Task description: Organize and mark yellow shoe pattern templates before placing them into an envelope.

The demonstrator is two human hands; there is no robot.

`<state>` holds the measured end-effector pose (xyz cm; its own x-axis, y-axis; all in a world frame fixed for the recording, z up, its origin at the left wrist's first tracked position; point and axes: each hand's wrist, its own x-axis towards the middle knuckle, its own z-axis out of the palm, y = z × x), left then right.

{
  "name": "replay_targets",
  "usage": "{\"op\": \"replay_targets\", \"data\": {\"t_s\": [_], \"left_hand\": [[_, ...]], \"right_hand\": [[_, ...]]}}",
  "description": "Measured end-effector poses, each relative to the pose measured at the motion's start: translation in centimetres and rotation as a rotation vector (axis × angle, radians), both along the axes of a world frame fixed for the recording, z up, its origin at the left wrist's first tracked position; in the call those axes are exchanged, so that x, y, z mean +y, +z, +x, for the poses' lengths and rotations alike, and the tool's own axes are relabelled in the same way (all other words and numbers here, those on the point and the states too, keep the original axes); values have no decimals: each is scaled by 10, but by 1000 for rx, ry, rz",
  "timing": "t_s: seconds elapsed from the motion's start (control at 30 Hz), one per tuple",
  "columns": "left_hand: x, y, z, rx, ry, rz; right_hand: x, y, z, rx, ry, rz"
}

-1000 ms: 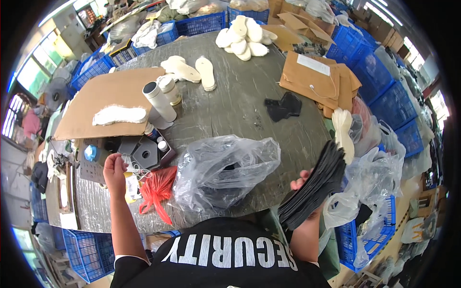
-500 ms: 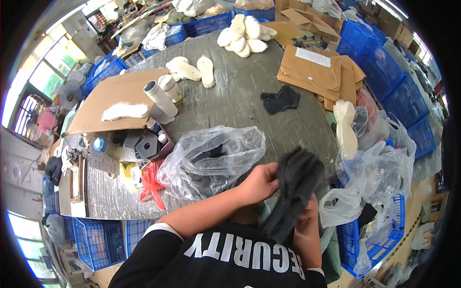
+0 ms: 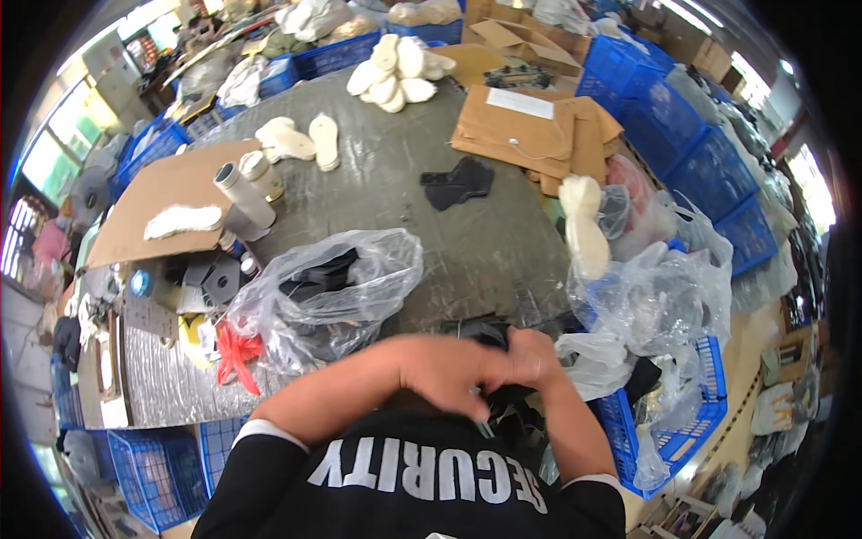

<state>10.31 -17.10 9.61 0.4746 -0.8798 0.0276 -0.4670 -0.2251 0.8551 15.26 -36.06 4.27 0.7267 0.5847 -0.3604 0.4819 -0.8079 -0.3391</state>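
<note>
My right hand is closed at the table's near edge, gripping a stack of black cut pieces that is partly hidden behind my forearm and fingers. My left hand crosses in front of it, close to the right one and smeared by motion, so its fingers are unclear. More dark material lies below both hands over my lap, mostly covered. To the left, a clear plastic bag lies with its mouth spread, black pieces showing inside. Farther off, flat black pieces rest on the table.
White insoles are piled at the far side, others nearer. A cardboard sheet, a white tumbler and a red bag are left. Brown envelopes, plastic bags and blue crates stand right.
The black stack has gone from upright above the table's edge to low at the edge, partly hidden. My left hand has come down across it toward my right. The view has shifted rightward.
</note>
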Motion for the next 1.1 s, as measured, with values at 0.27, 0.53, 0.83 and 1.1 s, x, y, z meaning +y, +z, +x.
{"op": "replay_targets", "data": {"t_s": [0.27,0.53,0.83,1.1], "left_hand": [[80,-98,-14,-5,531,671],[34,-33,-40,-143,647,63],[118,18,-76,-1050,1316,583],[228,-2,-97,-573,1781,825]], "right_hand": [[-57,-34,-5,655,-337,855],[-42,-79,-16,582,-756,1119],[-20,-81,18,673,-1070,1457],[9,-104,81,-696,-986,542]]}}
